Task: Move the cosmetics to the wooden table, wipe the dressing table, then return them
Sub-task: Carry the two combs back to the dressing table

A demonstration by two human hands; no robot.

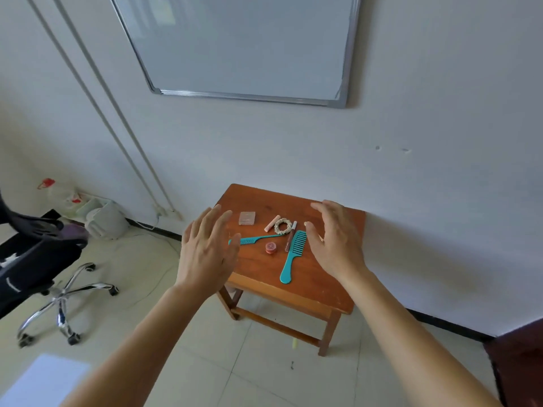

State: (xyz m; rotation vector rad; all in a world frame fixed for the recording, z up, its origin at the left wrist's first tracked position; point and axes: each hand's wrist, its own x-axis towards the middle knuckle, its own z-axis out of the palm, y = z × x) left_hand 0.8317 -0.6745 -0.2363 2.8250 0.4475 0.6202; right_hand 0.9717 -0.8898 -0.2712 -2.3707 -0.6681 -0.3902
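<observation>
A small wooden table (317,292) stands against the wall. On it lie a clear compact (246,218), a pink tube (272,223), a beaded scrunchie (283,226), a brown lip gloss (291,236), a small red pot (271,247), a thin teal tail comb (258,239) and a wide teal comb (292,257). My left hand (207,251) hovers over the table's left edge with its fingers spread and holds nothing. My right hand (335,239) hovers over the right side, open too, just right of the wide comb.
A black office chair (38,259) on a chrome wheeled base stands at the left. Bags and bottles (97,212) sit by the wall behind it. A whiteboard (246,45) hangs above the table. A dark wooden piece (520,365) shows at the lower right.
</observation>
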